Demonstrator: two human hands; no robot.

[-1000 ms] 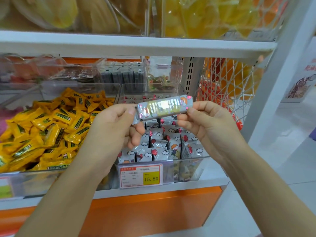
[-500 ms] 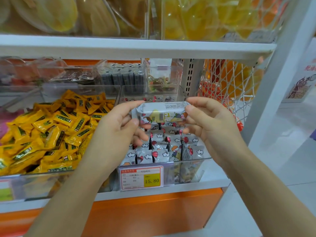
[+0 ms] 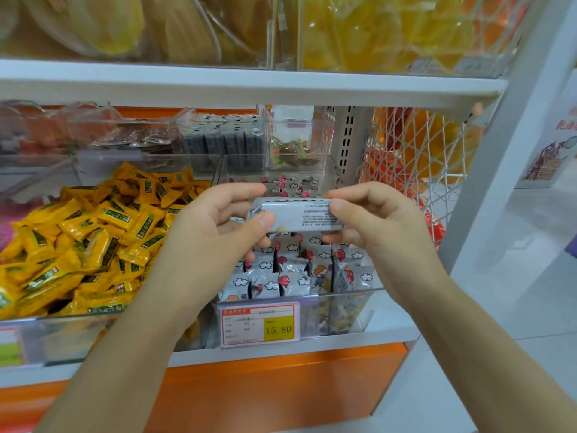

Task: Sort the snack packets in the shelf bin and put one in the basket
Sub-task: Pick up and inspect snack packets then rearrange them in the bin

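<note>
Above the clear bin (image 3: 346, 310) at the right end of the shelf, 1 packet (image 3: 296, 215) is up in the air, held by 2 hands. The left hand (image 3: 215, 229) pinches the packet's left end w/ the thumb in front & fingers behind. The right hand (image 3: 384, 235) pinches the right end the same way. The packet touches nothing else. It hangs just over the other packets (image 3: 290, 276) w/ clouds on them, which stand in rows in the bin.

This looks like the check step: the person seems to be looking the packet over, prob. to pick it. I can't tell if the sorting is done. Next, the packet has to go in the basket. No basket shows here, so 1 hand must let go & the other must carry the packet out of view.

The packet is like a small bar. Its long side runs left to right, level. The side w/ tiny black print faces the person, & the print sits near the right end. A wavy edge runs along the top.
</note>
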